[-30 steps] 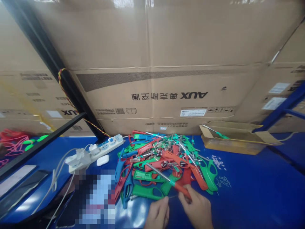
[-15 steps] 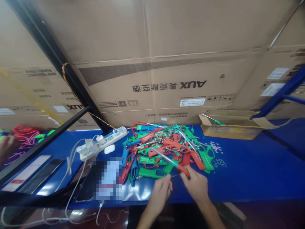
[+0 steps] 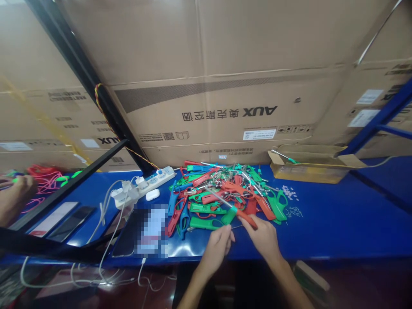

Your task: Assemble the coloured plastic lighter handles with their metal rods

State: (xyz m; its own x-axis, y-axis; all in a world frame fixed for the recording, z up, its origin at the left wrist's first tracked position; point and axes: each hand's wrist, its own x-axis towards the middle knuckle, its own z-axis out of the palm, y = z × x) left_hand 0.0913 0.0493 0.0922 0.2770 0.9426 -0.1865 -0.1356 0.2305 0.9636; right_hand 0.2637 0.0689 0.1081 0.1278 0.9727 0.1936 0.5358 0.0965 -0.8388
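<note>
Lighter in hand: a slim orange-red plastic lighter with a silver metal tube and green collar point(image 3: 242, 214), slanting up and left over the near edge of the pile.
Right hand: the right hand point(image 3: 263, 237) grasps the lighter by its handle end.
Left hand: the left hand point(image 3: 222, 241), just beside it, has its fingers curled together, seemingly pinching a thin, dull wire point(image 3: 237, 226) that spans the gap between the hands.
Pile: a heap of red, green and blue plastic lighter casings with metal tubes point(image 3: 206, 209) lies just beyond both hands on the glossy blue worktop point(image 3: 325, 219).
Right of the pile: scattered small whitish bits point(image 3: 289, 193), fine wire-like scraps point(image 3: 293, 212) and, farther back, an open brown cardboard box point(image 3: 309, 174).
Handling the wire: best, I judge, to keep the handle firmly braced, guide the wire gently in line with it without kinking, and hold the tube's tip clear of the crowded pile.
</note>
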